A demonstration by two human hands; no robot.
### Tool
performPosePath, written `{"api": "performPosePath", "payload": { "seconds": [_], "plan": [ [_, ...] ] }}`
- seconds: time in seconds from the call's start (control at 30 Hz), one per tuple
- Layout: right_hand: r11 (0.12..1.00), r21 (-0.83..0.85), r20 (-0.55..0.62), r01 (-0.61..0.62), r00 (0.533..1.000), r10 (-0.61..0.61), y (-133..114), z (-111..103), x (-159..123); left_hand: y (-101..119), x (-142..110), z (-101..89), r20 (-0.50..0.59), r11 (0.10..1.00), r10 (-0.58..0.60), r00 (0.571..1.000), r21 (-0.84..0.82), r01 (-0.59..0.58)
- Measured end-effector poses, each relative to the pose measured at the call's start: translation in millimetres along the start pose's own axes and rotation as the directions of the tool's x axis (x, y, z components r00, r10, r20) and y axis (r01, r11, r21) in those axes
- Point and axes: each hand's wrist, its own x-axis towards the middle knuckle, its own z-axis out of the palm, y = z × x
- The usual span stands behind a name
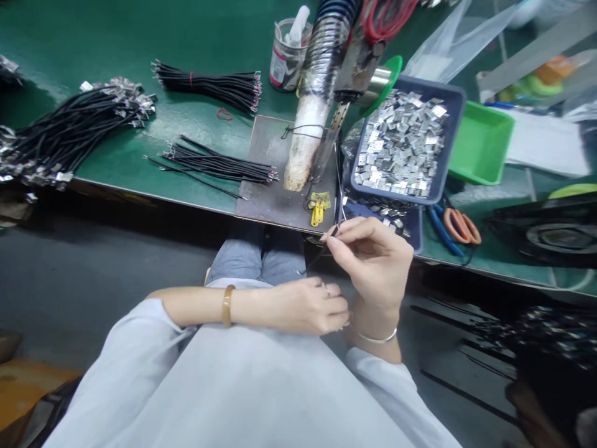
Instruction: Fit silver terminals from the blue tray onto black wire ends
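Note:
My right hand (pixel 373 261) is raised at the table's front edge, thumb and forefinger pinched on a short black cable (pixel 318 256). The cable slants down and left from the fingertips to a stripped end above my lap. My left hand (pixel 308 305) lies across my front beside the right wrist, fingers curled in; whatever they hold, if anything, is hidden. Just beyond the right fingertips, small yellow pieces (pixel 318 209) rest on a brown board (pixel 265 146). Over the board hang a soldering tool (pixel 329 146) and a wrapped exhaust hose (pixel 305 124). Loose black cables (pixel 219 163) lie left of it.
A blue-grey bin (pixel 454 118) of small metal plates stands right, above another bin (pixel 417 230). Beside them are a green tray (pixel 482 143) and orange-handled scissors (pixel 461 225). A tied cable bundle (pixel 209 86), a larger cable pile (pixel 69 130) and a cup (pixel 286 59) are farther off.

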Motion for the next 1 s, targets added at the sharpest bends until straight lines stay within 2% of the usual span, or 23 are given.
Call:
{"api": "performPosePath", "payload": {
  "seconds": [0.03,0.07,0.1,0.13,0.17,0.2,0.23,0.27,0.33,0.4,0.47,0.53,0.6,0.63,0.67,0.73,0.8,0.87,0.93,1.0],
  "plan": [
    [1.0,0.018,-0.035,0.014,0.999,-0.013,0.2,-1.5,-0.3,-5.5,-1.2,-7.1,-0.184,0.999,-0.034,0.982,-0.038,0.027],
    [0.999,0.034,-0.058,0.031,0.998,-0.029,0.5,-2.3,-0.4,-10.8,-2.8,-13.6,-0.359,0.991,-0.124,0.925,-0.084,0.1],
    [0.998,0.044,-0.064,0.047,0.997,-0.044,0.8,-2.3,-0.3,-15.7,-4.6,-18.9,-0.472,0.962,-0.27,0.839,-0.16,0.22],
    [0.997,0.046,-0.05,0.063,0.997,-0.061,1.1,-1.4,-0.2,-19.8,-6.3,-22.8,-0.519,0.898,-0.439,0.733,-0.279,0.34],
    [0.996,0.035,-0.025,0.078,0.997,-0.077,1.3,0.2,0.1,-23.1,-7.8,-25.2,-0.485,0.796,-0.602,0.634,-0.424,0.432],
    [0.996,0.008,0.009,0.094,0.996,-0.094,1.6,2.3,0.4,-25.5,-8.7,-26.0,-0.391,0.666,-0.736,0.553,-0.566,0.486],
    [0.993,-0.031,0.048,0.117,0.992,-0.115,1.9,4.5,0.7,-27.0,-9.2,-25.6,-0.267,0.527,-0.823,0.501,-0.688,0.5],
    [0.986,-0.08,0.087,0.149,0.986,-0.142,2.3,6.4,0.9,-28.0,-9.3,-24.2,-0.137,0.392,-0.868,0.477,-0.779,0.489],
    [0.95,-0.193,0.133,0.244,0.966,-0.221,4.2,7.9,1.2,-29.2,-8.9,-20.6,0.038,0.178,-0.899,0.437,-0.88,0.441],
    [0.884,-0.316,0.103,0.345,0.939,-0.329,8.0,3.2,1.8,-31.3,-9.1,-18.4,0.125,0.032,-0.913,0.389,-0.927,0.373],
    [0.816,-0.441,-0.024,0.375,0.903,-0.428,14.3,-10.1,4.6,-35.1,-11.2,-18.7,0.177,-0.064,-0.917,0.357,-0.95,0.307],
    [0.785,-0.543,-0.143,0.298,0.888,-0.437,23.7,-31.8,12.4,-40.0,-15.4,-20.3,0.235,-0.138,-0.911,0.339,-0.948,0.285],
    [0.756,-0.639,-0.12,0.14,0.953,-0.278,36.5,-58.4,27.3,-44.8,-20.7,-21.4,0.287,-0.198,-0.907,0.308,-0.937,0.289],
    [0.711,-0.699,-0.1,0.075,0.974,-0.202,43.9,-71.4,37.5,-46.7,-23.1,-21.4,0.306,-0.221,-0.907,0.29,-0.931,0.291],
    [0.663,-0.748,-0.09,0.016,0.988,-0.125,51.6,-83.0,49.4,-48.2,-25.1,-21.0,0.321,-0.241,-0.907,0.273,-0.926,0.291],
    [0.581,-0.802,-0.17,-0.139,0.986,0.002,66.1,-99.1,76.0,-50.1,-27.1,-19.8,0.348,-0.271,-0.903,0.253,-0.917,0.294],
    [0.542,-0.801,-0.253,-0.256,0.964,0.082,76.4,-103.7,102.6,-51.1,-26.5,-19.0,0.38,-0.3,-0.889,0.255,-0.905,0.303],
    [0.533,-0.777,-0.284,-0.336,0.942,0.179,81.2,-99.5,124.6,-51.9,-24.1,-19.5,0.402,-0.318,-0.877,0.265,-0.897,0.308],
    [0.565,-0.75,-0.242,-0.344,0.938,0.249,82.6,-92.7,138.8,-53.1,-21.2,-21.2,0.41,-0.326,-0.87,0.274,-0.895,0.306],
    [0.613,-0.724,-0.185,-0.316,0.945,0.269,84.7,-88.8,144.8,-54.6,-18.7,-23.6,0.414,-0.326,-0.864,0.288,-0.894,0.307]
  ]
}}
